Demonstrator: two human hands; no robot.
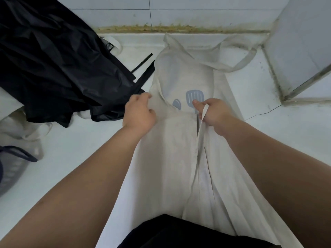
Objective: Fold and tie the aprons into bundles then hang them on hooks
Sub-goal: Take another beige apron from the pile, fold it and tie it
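Head view, nearest first: the white apron (172, 149) lies lengthwise on the counter (71, 158), its lower end draping over the edge toward me and its sides folded inward. I judge it to be thin, limp, light cloth. It will likely slump and slide on the smooth top, so the hems and the tie are the sound places to hold.

My right hand (213, 111) grips the tie (200, 133) at the apron's middle, thumb pointing forward over the blue spatula print (194, 97). My left hand (138, 111), knuckles up and fingers curled, pinches the apron's left folded edge. Both forearms reach straight forward.

Beyond, the apron's neck loop (240, 63) lies near the wall. Left of the white apron, a black apron (59, 68) lies heaped.
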